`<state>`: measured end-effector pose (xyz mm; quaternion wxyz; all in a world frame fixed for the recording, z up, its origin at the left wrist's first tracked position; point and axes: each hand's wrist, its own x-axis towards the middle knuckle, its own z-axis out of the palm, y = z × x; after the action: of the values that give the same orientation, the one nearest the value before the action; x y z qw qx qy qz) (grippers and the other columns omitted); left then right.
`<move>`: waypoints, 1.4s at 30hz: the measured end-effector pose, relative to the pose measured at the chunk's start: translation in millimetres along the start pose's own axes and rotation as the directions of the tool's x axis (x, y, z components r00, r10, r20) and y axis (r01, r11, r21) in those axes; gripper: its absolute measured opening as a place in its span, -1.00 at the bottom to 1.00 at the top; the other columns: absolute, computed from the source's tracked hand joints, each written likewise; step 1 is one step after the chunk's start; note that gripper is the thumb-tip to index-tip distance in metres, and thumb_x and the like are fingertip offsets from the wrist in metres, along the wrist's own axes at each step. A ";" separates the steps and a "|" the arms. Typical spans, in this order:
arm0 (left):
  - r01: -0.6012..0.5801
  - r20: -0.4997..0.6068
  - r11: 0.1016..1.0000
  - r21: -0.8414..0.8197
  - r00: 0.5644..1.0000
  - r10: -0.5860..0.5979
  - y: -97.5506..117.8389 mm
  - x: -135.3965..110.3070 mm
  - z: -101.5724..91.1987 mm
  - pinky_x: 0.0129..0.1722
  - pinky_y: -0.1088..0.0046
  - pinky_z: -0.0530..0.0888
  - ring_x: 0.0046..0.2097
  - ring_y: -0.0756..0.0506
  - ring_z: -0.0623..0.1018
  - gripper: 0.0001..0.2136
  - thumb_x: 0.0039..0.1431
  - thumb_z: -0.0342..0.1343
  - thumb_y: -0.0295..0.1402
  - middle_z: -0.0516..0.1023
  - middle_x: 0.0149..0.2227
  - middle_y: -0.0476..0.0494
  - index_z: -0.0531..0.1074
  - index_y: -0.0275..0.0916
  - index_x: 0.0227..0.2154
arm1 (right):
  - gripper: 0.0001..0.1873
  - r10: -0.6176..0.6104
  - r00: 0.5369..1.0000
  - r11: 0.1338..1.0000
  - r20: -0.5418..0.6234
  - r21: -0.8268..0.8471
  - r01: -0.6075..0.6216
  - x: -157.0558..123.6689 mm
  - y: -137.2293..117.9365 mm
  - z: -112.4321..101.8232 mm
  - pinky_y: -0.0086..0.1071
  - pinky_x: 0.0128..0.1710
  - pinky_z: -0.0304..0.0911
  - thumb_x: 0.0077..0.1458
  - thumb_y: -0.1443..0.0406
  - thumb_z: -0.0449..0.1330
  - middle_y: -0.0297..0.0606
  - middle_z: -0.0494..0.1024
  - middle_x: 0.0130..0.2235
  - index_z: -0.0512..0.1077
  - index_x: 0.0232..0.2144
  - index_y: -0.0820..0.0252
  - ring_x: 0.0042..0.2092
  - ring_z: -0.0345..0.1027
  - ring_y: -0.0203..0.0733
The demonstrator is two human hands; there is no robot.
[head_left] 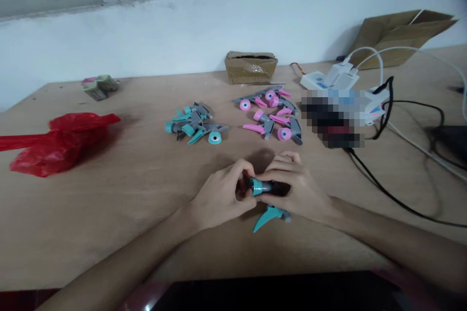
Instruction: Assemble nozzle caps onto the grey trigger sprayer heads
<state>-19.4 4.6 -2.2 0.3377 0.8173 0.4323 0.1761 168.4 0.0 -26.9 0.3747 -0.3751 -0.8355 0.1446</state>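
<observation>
Both of my hands meet over the near middle of the wooden table (pixel 138 204). Between them is a grey spray-trigger head with a teal collar and teal lever (pixel 268 201). My left hand (pixel 222 197) pinches the collar end with closed fingers. My right hand (pixel 297 189) wraps around the grey body, its fingers curled over the top. The teal lever sticks out below my right hand. Farther back lie a pile of several teal-and-grey trigger heads (pixel 195 125) and a pile of several pink-and-grey ones (pixel 272 112).
A crumpled red plastic bag (pixel 60 141) lies at the left. A small cardboard box (pixel 250 66) stands against the white wall, a larger open carton (pixel 401 34) at the back right. White devices with cables (pixel 343 82) and black cords (pixel 397 194) spread over the right side.
</observation>
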 end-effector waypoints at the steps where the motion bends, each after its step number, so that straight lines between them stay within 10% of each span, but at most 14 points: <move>1: 0.030 -0.046 0.999 0.018 0.999 -0.029 0.7 -0.3 1.3 -0.51 0.57 0.27 -0.48 0.05 0.38 -0.77 -0.01 0.14 -0.38 0.38 -0.48 0.10 0.24 -0.20 -0.28 | -0.86 0.011 1.000 1.000 -0.014 -0.016 -0.011 0.3 0.7 -0.2 -0.22 -0.13 0.03 -0.03 0.19 0.24 -0.38 0.48 -0.46 0.47 -0.43 0.12 -0.35 0.32 -0.27; 5: 0.083 -0.221 0.988 0.133 0.974 -0.052 0.8 -1.1 7.8 -0.46 0.54 0.34 -0.40 0.02 0.42 -0.91 -0.02 0.11 -0.45 0.43 -0.40 0.01 0.36 -0.23 -0.39 | -0.80 0.021 0.998 0.996 -0.055 -0.089 -0.026 0.3 3.5 0.2 -0.21 -0.12 0.04 -0.07 0.18 0.27 -0.38 0.49 -0.44 0.47 -0.36 0.13 -0.33 0.33 -0.25; 17: 0.056 -0.284 0.965 0.255 0.958 0.020 1.2 -2.0 11.0 -0.41 0.51 0.34 -0.35 0.00 0.44 -0.92 0.04 0.09 -0.46 0.46 -0.41 -0.01 0.47 -0.22 -0.48 | -0.83 0.048 0.996 0.986 -0.078 -0.154 -0.060 0.8 3.3 2.4 -0.20 -0.07 -0.01 -0.08 0.20 0.28 -0.40 0.51 -0.45 0.47 -0.39 0.13 -0.31 0.37 -0.25; 23: 0.108 -0.378 0.994 -0.017 0.920 -0.107 -18.8 8.3 -11.3 -0.46 0.55 0.35 -0.41 0.03 0.40 -0.89 0.10 0.04 -0.37 0.44 -0.39 -0.01 0.47 -0.22 -0.40 | -0.72 0.140 0.987 0.986 -0.079 -0.085 -0.146 0.0 1.0 -4.1 -0.21 -0.08 0.05 -0.13 0.09 0.30 -0.42 0.48 -0.46 0.45 -0.38 0.10 -0.32 0.37 -0.25; 28: 0.115 -0.199 0.898 -0.424 0.956 -0.216 -12.1 12.4 -17.8 -0.53 0.57 0.37 -0.50 0.05 0.36 -0.82 0.13 0.01 -0.29 0.41 -0.46 0.00 0.46 -0.25 -0.42 | -0.71 0.176 0.983 0.984 -0.049 0.047 -0.173 -0.1 2.3 -6.1 -0.17 0.01 0.04 -0.11 0.12 0.30 -0.44 0.52 -0.40 0.44 -0.29 0.05 -0.30 0.38 -0.26; 42: 0.011 -0.238 0.918 -0.397 0.964 -0.114 -5.2 3.4 -3.5 -0.37 0.48 0.34 -0.35 0.00 0.40 -0.88 0.00 0.21 -0.34 0.38 -0.40 -0.04 0.42 -0.27 -0.53 | -0.67 0.099 0.993 0.988 -0.057 0.122 -0.091 -2.8 0.3 -3.7 -0.16 0.05 -0.01 -0.10 0.17 0.31 -0.44 0.51 -0.38 0.42 -0.23 0.06 -0.29 0.38 -0.30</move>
<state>-22.6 10.8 -3.5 0.4412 0.6890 0.4543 0.3524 172.5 -1.9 -26.0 0.4153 -0.3958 -0.7942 0.2001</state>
